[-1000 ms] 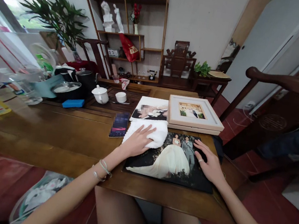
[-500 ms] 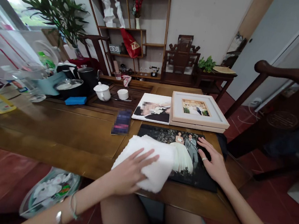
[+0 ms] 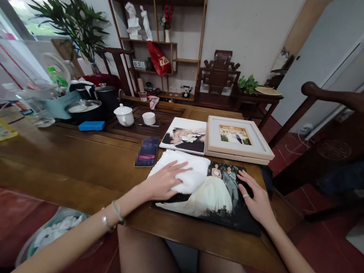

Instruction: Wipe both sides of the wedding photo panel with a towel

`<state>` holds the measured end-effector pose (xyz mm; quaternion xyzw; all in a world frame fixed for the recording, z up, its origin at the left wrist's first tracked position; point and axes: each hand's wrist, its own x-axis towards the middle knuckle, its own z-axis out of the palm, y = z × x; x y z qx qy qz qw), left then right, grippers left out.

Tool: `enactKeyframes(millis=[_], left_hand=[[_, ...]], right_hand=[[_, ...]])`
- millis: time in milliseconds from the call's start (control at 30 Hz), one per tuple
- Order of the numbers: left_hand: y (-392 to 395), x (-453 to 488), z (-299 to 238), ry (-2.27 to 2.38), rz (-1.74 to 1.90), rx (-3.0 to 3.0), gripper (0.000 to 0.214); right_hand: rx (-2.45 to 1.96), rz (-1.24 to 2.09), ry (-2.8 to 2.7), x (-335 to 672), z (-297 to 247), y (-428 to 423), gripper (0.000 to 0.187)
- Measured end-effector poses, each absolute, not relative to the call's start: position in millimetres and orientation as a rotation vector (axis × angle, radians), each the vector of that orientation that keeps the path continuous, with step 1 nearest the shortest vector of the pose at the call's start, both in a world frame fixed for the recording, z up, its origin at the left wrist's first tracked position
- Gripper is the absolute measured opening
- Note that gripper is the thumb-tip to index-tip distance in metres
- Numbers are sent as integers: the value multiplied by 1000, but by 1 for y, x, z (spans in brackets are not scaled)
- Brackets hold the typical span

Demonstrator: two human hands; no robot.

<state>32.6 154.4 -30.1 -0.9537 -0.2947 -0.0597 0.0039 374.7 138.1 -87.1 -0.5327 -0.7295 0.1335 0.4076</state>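
A dark photo panel (image 3: 216,195) showing a couple in wedding clothes lies on the table's near edge. On its left part rests a folded white towel (image 3: 195,163). My left hand (image 3: 165,179) lies flat on the towel, fingers spread and pressing from above; its thumb is not clearly visible. My right hand (image 3: 256,201), wearing a ring, touches the panel's right side with its fingers stretched out and nothing in them. Just behind the towel sits a phone (image 3: 147,151), its screen partly blurred.
Behind the panel are a white-edged photo print (image 3: 181,142) and a stacked pale wooden frame (image 3: 261,147). A lidded white teapot (image 3: 124,115), a white cup (image 3: 149,118) and a blue block (image 3: 92,125) stand left. Below the table edge is a bin (image 3: 29,246). A chair (image 3: 343,100) borders the right.
My left hand has slid the towel away from me across the panel, uncovering the panel's lower left part. My right hand stays at the panel's right side. The camera view has tilted slightly up.
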Motion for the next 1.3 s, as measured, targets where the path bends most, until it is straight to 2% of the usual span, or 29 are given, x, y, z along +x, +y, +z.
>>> enactKeyframes(millis=[167, 267, 500, 633, 833, 967, 1300], left_hand=[[79, 33, -29, -721, -144, -3133, 16], [63, 36, -25, -640, -134, -3177, 20], [147, 52, -21, -1043, -98, -2963, 24], [167, 67, -24, -1072, -81, -2864, 26], [84, 73, -26, -878, -5, -3018, 22], [43, 79, -26, -714, -44, -3095, 34], [164, 114, -18, -1131, -37, -2920, 34]], right_hand=[[-1348, 330, -1847, 373, -87, 138, 31], [-1339, 324, -1848, 373, -86, 138, 30], [-1334, 325, -1841, 374, -87, 139, 30], [-1320, 328, -1838, 374, -87, 139, 29], [-1334, 335, -1843, 373, -87, 138, 29], [-1337, 338, -1836, 372, -86, 138, 29], [-1324, 310, -1853, 374, -88, 139, 29]])
